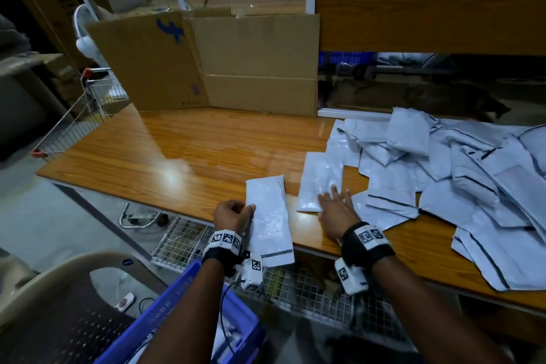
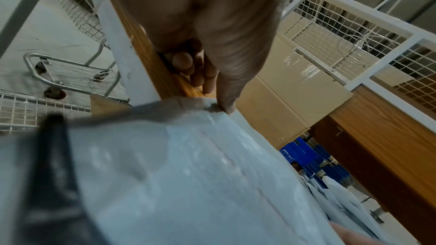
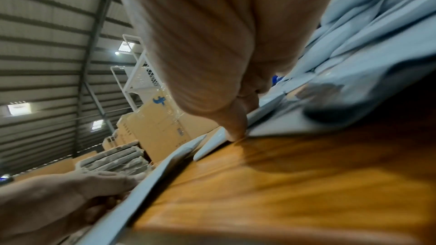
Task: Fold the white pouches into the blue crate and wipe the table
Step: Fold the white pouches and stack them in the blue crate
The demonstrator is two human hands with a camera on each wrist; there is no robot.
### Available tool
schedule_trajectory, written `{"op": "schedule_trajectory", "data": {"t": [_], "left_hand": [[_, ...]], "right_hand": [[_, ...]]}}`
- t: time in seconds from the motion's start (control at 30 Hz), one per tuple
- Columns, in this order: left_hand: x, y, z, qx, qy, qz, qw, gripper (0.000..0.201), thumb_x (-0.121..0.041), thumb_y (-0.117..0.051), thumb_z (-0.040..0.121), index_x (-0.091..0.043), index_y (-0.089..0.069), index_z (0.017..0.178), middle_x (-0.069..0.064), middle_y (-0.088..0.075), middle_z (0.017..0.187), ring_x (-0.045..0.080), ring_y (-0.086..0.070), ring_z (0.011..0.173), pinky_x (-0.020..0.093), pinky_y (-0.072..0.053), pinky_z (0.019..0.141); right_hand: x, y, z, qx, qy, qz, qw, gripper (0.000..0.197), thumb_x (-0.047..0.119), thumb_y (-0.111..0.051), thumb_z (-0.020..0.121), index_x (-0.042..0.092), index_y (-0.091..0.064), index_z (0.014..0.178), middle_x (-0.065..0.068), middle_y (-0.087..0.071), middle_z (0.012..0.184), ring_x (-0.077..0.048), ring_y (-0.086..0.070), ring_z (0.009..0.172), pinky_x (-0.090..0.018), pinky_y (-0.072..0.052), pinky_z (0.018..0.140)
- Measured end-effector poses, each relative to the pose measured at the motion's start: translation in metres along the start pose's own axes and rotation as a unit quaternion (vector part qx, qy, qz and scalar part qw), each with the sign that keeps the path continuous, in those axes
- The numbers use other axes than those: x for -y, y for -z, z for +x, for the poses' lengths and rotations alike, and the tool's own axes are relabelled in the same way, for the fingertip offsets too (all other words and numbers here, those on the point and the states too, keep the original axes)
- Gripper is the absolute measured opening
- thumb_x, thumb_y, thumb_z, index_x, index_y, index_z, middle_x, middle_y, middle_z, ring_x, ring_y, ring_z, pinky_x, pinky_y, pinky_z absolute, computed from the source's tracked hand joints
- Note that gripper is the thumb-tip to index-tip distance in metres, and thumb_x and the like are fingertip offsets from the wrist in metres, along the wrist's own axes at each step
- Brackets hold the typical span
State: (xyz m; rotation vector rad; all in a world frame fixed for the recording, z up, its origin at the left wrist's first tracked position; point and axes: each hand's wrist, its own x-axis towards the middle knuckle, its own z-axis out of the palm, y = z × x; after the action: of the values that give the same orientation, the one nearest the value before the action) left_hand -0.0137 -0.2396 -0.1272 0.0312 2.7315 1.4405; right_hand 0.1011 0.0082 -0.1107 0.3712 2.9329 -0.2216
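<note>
My left hand pinches the left edge of a folded white pouch that hangs over the front edge of the wooden table; the left wrist view shows the thumb on that pouch. My right hand lies flat with straight fingers on the near end of another white pouch lying on the table, its fingertips at the pouch's edge. A heap of white pouches covers the table's right side. The blue crate sits below my left forearm.
Flattened cardboard boxes stand against the table's back edge. A wire trolley stands left of the table and a wire mesh basket hangs below its front edge. A beige plastic chair is at lower left.
</note>
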Motion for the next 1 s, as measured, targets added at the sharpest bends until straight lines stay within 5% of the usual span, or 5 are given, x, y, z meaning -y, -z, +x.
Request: {"op": "schedule_trajectory", "data": {"t": [0.17, 0.3, 0.6, 0.83, 1.0], "left_hand": [[0.005, 0.009, 0.001, -0.017, 0.017, -0.016, 1.0, 0.021, -0.03, -0.081, 0.078, -0.011, -0.074, 0.071, 0.0, -0.071, 0.064, 0.018, -0.069, 0.062, 0.036, -0.058, 0.065], [0.003, 0.006, -0.001, -0.023, 0.014, -0.006, 1.0, 0.051, -0.052, -0.079, 0.072, -0.004, -0.066, 0.063, 0.013, -0.064, 0.057, 0.029, -0.062, 0.053, 0.038, -0.052, 0.052], [-0.014, 0.011, -0.003, 0.01, 0.085, 0.049, 0.995, 0.065, -0.045, -0.094, 0.057, -0.007, -0.068, 0.103, 0.009, -0.073, 0.095, 0.027, -0.069, 0.086, 0.036, -0.059, 0.073], [-0.011, 0.017, 0.001, 0.006, 0.158, -0.011, 0.987, 0.04, -0.034, -0.091, 0.061, -0.007, -0.068, 0.08, 0.006, -0.071, 0.078, 0.022, -0.065, 0.067, 0.026, -0.051, 0.053], [-0.005, 0.021, -0.001, -0.039, 0.175, -0.009, 0.984, 0.058, -0.045, -0.089, 0.052, -0.008, -0.064, 0.09, 0.013, -0.067, 0.086, 0.031, -0.065, 0.078, 0.028, -0.044, 0.054]], "right_hand": [[0.025, 0.008, 0.006, 0.032, 0.04, 0.158, 0.986, 0.045, 0.015, -0.038, 0.101, 0.017, -0.042, 0.146, -0.008, -0.025, 0.16, -0.026, -0.008, 0.151, -0.038, -0.005, 0.121], [0.016, 0.021, 0.017, -0.166, -0.073, 0.25, 0.951, 0.027, 0.027, -0.056, 0.093, 0.019, -0.062, 0.118, -0.01, -0.063, 0.124, -0.029, -0.055, 0.117, -0.036, -0.047, 0.096], [0.023, 0.037, 0.07, -0.004, -0.141, 0.275, 0.951, 0.101, 0.042, -0.089, 0.061, 0.013, -0.032, 0.14, -0.016, -0.043, 0.137, -0.036, -0.045, 0.127, -0.04, -0.045, 0.093], [0.038, 0.034, 0.077, 0.032, -0.187, 0.359, 0.914, 0.105, 0.011, -0.079, 0.074, 0.012, -0.008, 0.152, -0.015, -0.052, 0.132, -0.035, -0.056, 0.115, -0.032, -0.046, 0.072], [0.044, 0.035, 0.078, 0.043, -0.169, 0.378, 0.909, 0.09, 0.023, -0.083, 0.069, 0.006, -0.035, 0.143, -0.011, -0.054, 0.133, -0.033, -0.057, 0.116, -0.032, -0.049, 0.074]]}}
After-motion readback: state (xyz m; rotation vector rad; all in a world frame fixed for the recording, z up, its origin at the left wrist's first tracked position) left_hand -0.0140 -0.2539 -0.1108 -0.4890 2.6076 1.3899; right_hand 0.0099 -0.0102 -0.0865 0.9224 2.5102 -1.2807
